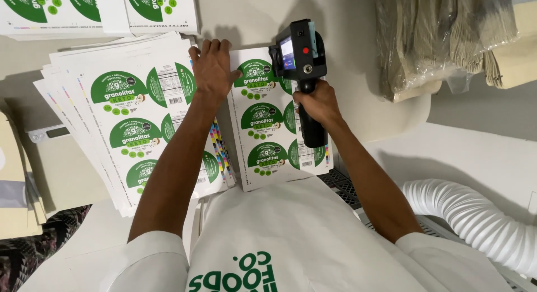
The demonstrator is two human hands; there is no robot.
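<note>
Head view, item one: I am seeing my right hand (318, 102) closing its grip around the black handle of a handheld printer gun (299, 57), which is standing upright on the narrow label sheet (263, 130) lying on the pale counter (358, 23). Item two: my left hand (213, 68) is lying flat with its grip open, fingers spread, pressing the sheet's upper left corner, just beside a fanned stack of label sheets (117, 113). Item three: bagged brown paper bundles (436, 34) are sitting at upper right, a white ribbed hose (475, 219) at lower right.
</note>
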